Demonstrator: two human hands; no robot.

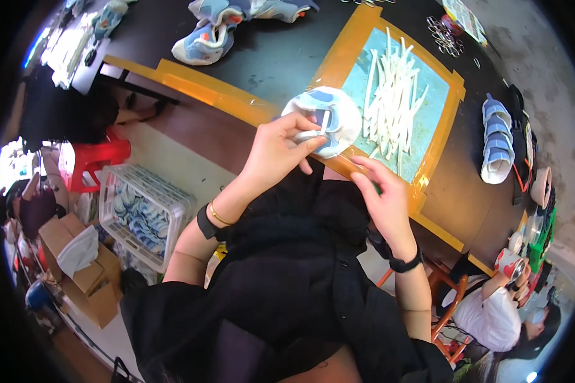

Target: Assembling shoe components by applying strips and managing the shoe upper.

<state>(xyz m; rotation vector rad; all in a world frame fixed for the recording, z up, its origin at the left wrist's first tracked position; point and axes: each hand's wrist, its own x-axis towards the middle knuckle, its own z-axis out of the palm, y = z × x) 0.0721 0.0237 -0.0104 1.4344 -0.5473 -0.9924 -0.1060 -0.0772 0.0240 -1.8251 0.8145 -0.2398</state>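
Note:
My left hand (pixel 278 150) is closed on a white and light-blue fabric shoe upper (pixel 342 118) at the table's front edge. A white strip (pixel 326 121) lies across the upper's opening, beside my left fingertips. Just to the right, my right hand (pixel 383 191) is closed, thumb and fingers together. A bit of green shows between its fingers, and a thin line seems to run from them toward the upper. What that hand holds is mostly hidden. Beyond it, a loose pile of white strips (pixel 393 96) lies on a pale blue sheet (pixel 425 137).
Yellow-brown tape (pixel 204 89) lines the table edge. More shoe uppers (pixel 204 45) lie at the far left, and a stacked row of them (pixel 497 140) at the right. A plastic crate (pixel 179 210) and red stool (pixel 102 156) stand left. A person (pixel 492 319) sits at lower right.

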